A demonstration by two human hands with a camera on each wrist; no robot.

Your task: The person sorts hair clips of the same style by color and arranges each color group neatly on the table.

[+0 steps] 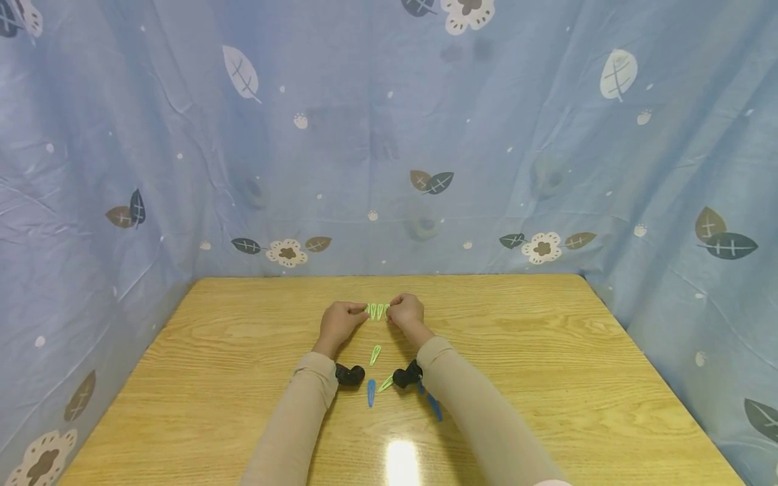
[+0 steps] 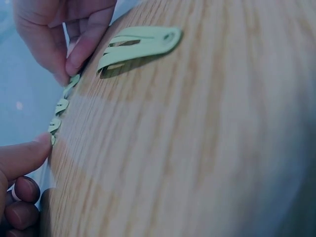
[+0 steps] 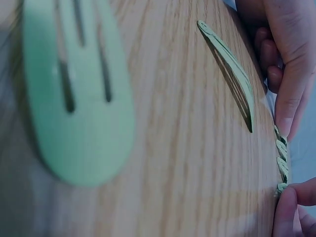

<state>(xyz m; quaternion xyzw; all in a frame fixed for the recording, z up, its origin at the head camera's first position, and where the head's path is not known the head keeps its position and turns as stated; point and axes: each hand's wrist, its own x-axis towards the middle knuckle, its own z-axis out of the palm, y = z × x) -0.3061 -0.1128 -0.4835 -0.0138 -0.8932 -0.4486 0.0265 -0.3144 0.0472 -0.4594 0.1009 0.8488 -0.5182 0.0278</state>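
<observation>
Several light green snap hair clips point(image 1: 379, 311) stand side by side in a short row toward the far side of the table. At the row's left end, my left hand point(image 1: 340, 322) holds the outermost clip between thumb and index finger. My right hand point(image 1: 408, 312) pinches the clip at the right end, partly covering it. In the left wrist view, the row's clips point(image 2: 61, 106) show edge-on between both hands. A separate green hair clip point(image 1: 375, 355) lies nearer, between my forearms. Another green clip point(image 3: 84, 143) looms large and blurred in the right wrist view.
A blue hair clip point(image 1: 371, 393) lies between the wrists. More blue clips point(image 1: 434, 407) lie beside the right forearm, which partly hides them. Black wrist cameras point(image 1: 350, 375) sit low over the wooden table point(image 1: 516, 337). A patterned blue curtain point(image 1: 365, 148) surrounds the back and sides.
</observation>
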